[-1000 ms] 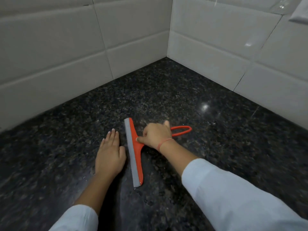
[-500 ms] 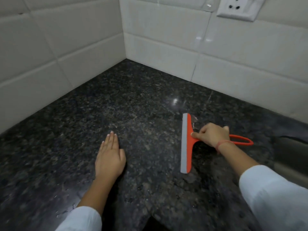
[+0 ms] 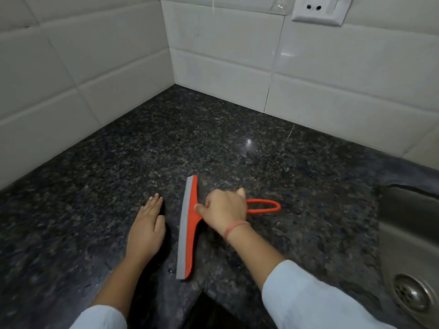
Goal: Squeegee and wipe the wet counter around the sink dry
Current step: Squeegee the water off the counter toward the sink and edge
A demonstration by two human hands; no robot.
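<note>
While the dark speckled granite counter (image 3: 213,143) fills most of the view and meets white glazed wall tiles (image 3: 225,67) in the far corner, the stainless steel sink (image 3: 408,222) shows only at the right edge, with its round drain strainer (image 3: 411,293) low down.

Near the counter's front lies the orange plastic squeegee with a grey rubber blade (image 3: 190,233), flat on the stone. Its long blade runs from near to far, the grey edge faces left, and the looped handle points right toward the sink.

On the neck of that handle the right hand (image 3: 223,210) has its fingers curled, with the forefinger laid forward onto the orange head. A thin red thread band (image 3: 235,227) circles the wrist.

Just left of the blade, apart from it, the left hand (image 3: 147,231) rests palm down on the granite with fingers straight and together, holding nothing.

A few small water beads (image 3: 169,270) glint near the blade's near end.

Since the blade lies crosswise to the line between the hands and the basin, a sideways stroke by the right hand looks like the natural way to carry water to the sink. The left hand seems only to brace.
</note>
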